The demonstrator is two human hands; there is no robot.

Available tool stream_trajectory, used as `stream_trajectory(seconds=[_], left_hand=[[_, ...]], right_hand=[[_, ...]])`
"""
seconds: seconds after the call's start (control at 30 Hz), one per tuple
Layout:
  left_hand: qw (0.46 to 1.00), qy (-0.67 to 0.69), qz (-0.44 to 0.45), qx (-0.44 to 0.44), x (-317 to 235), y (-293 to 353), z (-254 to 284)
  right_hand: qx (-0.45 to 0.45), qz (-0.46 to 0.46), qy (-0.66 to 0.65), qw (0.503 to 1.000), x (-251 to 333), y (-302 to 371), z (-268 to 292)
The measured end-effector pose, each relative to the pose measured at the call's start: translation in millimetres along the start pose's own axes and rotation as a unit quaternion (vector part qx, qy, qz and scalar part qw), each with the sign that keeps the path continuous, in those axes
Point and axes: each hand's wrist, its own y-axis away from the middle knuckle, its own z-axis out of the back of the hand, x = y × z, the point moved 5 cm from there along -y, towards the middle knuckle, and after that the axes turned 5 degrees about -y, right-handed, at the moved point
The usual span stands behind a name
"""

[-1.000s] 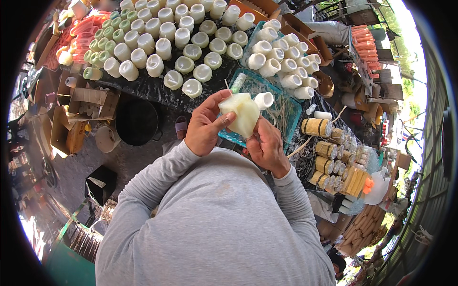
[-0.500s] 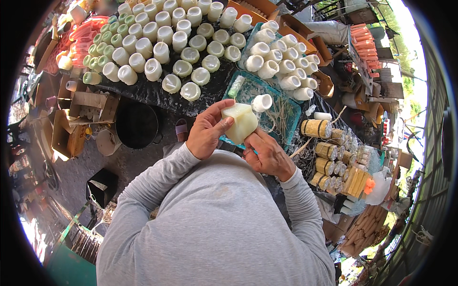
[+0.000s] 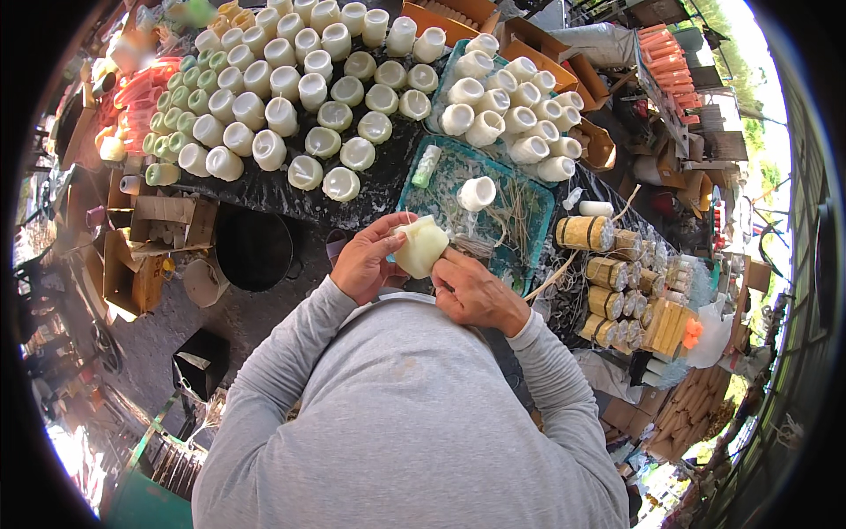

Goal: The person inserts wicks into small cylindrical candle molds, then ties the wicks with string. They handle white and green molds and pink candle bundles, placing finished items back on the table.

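Between my hands, close to my chest, is a pale yellowish wax candle (image 3: 420,248) with a rounded body. My left hand (image 3: 363,264) grips its left side, thumb and fingers round the upper part. Curled fingers of my right hand (image 3: 478,289) press on its lower right side; their tips are partly hidden. Just beyond lies a teal tray (image 3: 438,201) with a white cup-shaped candle (image 3: 476,193), a green-and-white stick (image 3: 426,167) and a tangle of thin strings (image 3: 511,216).
Rows of white wax candles (image 3: 281,116) and smaller green ones (image 3: 173,121) cover the black-sheeted table. Another teal tray (image 3: 451,78) holds more white pieces. Tied yellow bundles (image 3: 585,234) lie right; a black pot (image 3: 254,249) and cardboard box (image 3: 132,275) stand left.
My hands have brought the candle slightly lower and to the left, and its turned side now shows a rounder outline. The view has shifted a little.
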Motion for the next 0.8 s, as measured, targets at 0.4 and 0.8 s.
stream_trajectory(seconds=[0.4,0.8], left_hand=[[0.970,0.232,0.061,-0.048,16,-16,36],[0.985,0.100,0.124,-0.073,34,-21,73]], right_hand=[[-0.185,-0.210,-0.269,0.922,-65,-20,-18],[-0.076,-0.120,-0.225,0.964,-63,-67,-43]])
